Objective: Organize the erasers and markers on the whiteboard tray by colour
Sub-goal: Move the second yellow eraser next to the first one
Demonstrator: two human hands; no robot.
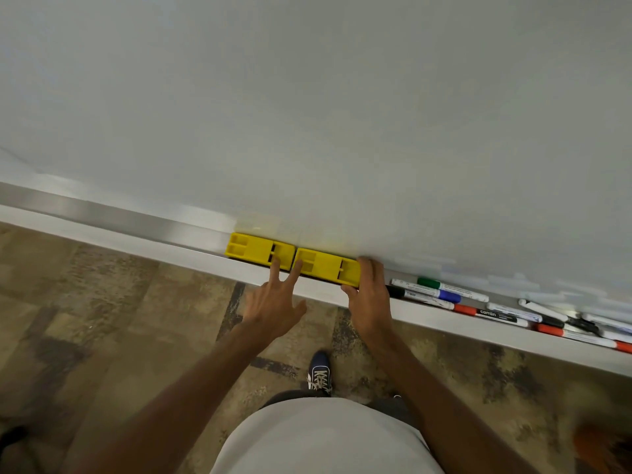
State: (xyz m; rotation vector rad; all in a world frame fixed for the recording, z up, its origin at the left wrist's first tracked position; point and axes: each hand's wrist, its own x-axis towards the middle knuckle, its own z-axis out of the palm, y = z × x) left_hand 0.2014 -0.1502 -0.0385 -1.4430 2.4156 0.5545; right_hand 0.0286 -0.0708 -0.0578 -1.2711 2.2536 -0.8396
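- Both erasers sit on the whiteboard tray (102, 217), end to end. The left yellow eraser (260, 252) and right yellow eraser (325, 266) are basically touching, backs against the whiteboard (307, 114).
- The left hand (273, 306) is flat-ish with two fingers stretched out. One fingertip rests on the near end of the left eraser and the other on the right one, right at the seam. It's not holding anything, just steadying.
- The right hand (371, 295) has the far end of the right yellow eraser pinched, thumb on the front edge and fingers curled over the back.
- So the step looks like snugging the two yellows together as one colour group. That part's pretty much done, I'd say.
- The markers are still a mess to the right. A green-capped marker (451, 289), a blue-capped marker (427, 293) and a red-capped marker (489, 313) lie mixed just past the right hand, and there's a jumbled marker pile (574, 326) further along.
- Next move probably means letting go of the eraser and picking the markers out one colour at a time. They're overlapping and round, so they'll likely roll if nudged carelessly.
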